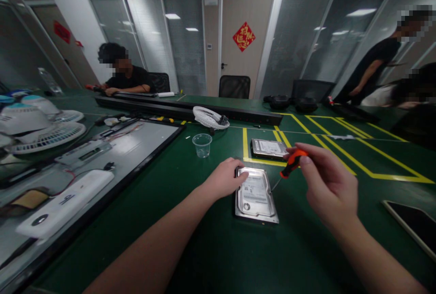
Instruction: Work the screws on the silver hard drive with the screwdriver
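A silver hard drive (pixel 256 196) lies flat on the green table in front of me, its label facing up. My left hand (pixel 225 178) grips the drive's upper left corner, thumb on top and fingers round the far edge. Between the fingertips and thumb of my right hand (pixel 329 180) is a screwdriver (pixel 292 163) with an orange and black handle. Its thin shaft slants down to the drive's right edge, where the tip meets or nearly meets it. Just beyond lies a second hard drive (pixel 269 148), beside a clear plastic cup (pixel 202 145).
An opened flat panel (pixel 150 137) with parts on it fills the left side, near white fan pieces (pixel 37 124). A white round grille (pixel 211 118) and a long black bar (pixel 238 113) lie farther back. A phone (pixel 413 223) lies at right. Other people are around the table.
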The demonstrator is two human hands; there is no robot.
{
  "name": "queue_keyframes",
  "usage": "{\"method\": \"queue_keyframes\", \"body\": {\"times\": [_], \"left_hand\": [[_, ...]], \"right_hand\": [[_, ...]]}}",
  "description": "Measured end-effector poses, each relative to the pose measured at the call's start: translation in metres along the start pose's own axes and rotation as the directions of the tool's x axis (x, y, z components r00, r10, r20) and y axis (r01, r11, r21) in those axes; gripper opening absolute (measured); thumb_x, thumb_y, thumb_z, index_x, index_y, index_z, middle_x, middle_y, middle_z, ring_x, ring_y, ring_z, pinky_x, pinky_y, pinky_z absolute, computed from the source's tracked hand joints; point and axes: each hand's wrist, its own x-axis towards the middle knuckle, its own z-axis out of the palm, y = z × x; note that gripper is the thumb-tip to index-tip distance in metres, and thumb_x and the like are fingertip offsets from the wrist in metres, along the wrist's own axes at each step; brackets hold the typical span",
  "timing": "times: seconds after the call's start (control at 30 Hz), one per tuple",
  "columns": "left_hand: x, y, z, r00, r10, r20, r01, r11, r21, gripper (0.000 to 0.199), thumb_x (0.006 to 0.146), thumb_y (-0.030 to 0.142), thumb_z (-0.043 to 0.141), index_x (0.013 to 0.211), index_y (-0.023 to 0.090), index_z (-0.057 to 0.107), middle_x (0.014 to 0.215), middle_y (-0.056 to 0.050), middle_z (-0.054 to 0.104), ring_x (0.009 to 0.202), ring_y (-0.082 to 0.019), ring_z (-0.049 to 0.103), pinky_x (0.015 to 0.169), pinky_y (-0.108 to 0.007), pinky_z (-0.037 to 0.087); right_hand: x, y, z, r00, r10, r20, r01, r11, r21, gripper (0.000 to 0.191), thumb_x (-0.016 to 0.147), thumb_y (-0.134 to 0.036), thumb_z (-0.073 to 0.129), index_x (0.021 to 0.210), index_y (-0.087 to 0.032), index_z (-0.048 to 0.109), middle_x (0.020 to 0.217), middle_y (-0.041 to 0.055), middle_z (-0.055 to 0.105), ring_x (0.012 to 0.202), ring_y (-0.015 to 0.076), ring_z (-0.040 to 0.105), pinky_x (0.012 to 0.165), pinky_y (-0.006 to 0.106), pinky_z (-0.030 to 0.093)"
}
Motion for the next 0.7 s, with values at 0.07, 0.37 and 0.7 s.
{"method": "queue_keyframes", "body": {"times": [0.07,0.37,0.7], "left_hand": [[-0.0005,-0.0001,-0.0006,1.000,0.001,0.003,-0.001,1.000,-0.005,0.035,0.096,0.042,0.062,0.117,0.017,0.074,0.105,-0.009,0.067,0.092,-0.023,0.065,0.084,-0.035,0.053],[-0.0004,-0.0008,-0.0003,1.000,0.013,-0.001,-0.013,1.000,-0.017,0.035,0.096,0.042,0.061,0.117,0.016,0.073,0.105,-0.009,0.067,0.093,-0.023,0.065,0.084,-0.035,0.052],[-0.0009,0.0005,-0.0008,1.000,0.004,0.007,-0.004,1.000,-0.014,0.034,0.095,0.040,0.062,0.117,0.016,0.074,0.106,-0.009,0.067,0.092,-0.023,0.066,0.085,-0.036,0.052]], "right_hand": [[0.0004,0.0022,0.0008,1.000,-0.011,-0.015,0.010,1.000,-0.011,0.028,0.097,-0.027,0.068,0.124,-0.028,0.072,0.112,0.0069,0.075,0.099,0.0229,0.073,0.091,0.041,0.061],[0.0024,0.0014,0.0005,0.999,-0.047,-0.006,0.047,0.997,-0.067,0.024,0.097,-0.027,0.068,0.120,-0.030,0.073,0.104,0.0043,0.071,0.091,0.0196,0.069,0.082,0.035,0.059],[-0.0013,-0.0001,-0.0007,1.000,0.014,-0.016,-0.013,1.000,0.004,0.025,0.102,-0.029,0.062,0.124,-0.029,0.073,0.118,0.0055,0.076,0.107,0.0210,0.073,0.094,0.037,0.058]]}}
